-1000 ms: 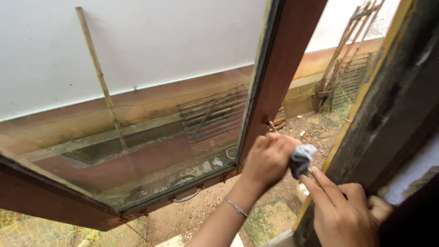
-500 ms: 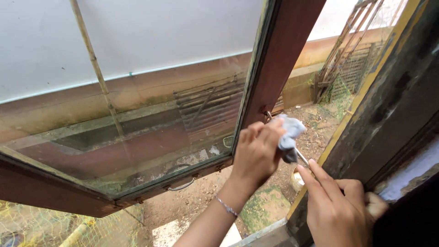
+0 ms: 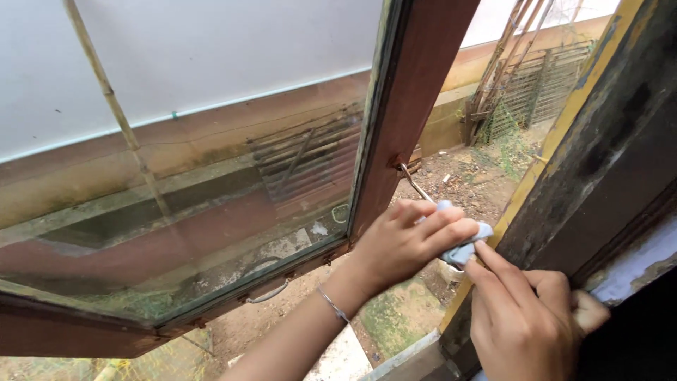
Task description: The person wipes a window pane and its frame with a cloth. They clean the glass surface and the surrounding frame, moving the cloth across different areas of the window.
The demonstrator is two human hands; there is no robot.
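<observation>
L hand is wrapped around a pale blue cloth, fingers curled over it, grip clamped on the cloth. The cloth sits bunched around the thin metal stay rod that runs from the brown wooden window sash down toward the hands; the rod's lower end disappears under the cloth. A thin bracelet shows on the L wrist.

R hand is just below and beside the cloth, w/ index fingertip touching its lower edge; other fingers are folded in toward the palm, grip loosely together but not clamped on anything that can be seen.

The sash is swung open outward, its glass pane reflecting a wall and a bamboo pole. To the R is the dark, weathered window frame w/ a yellow-painted edge. Outside, below: bare ground w/ debris and a wire fence beyond.
</observation>
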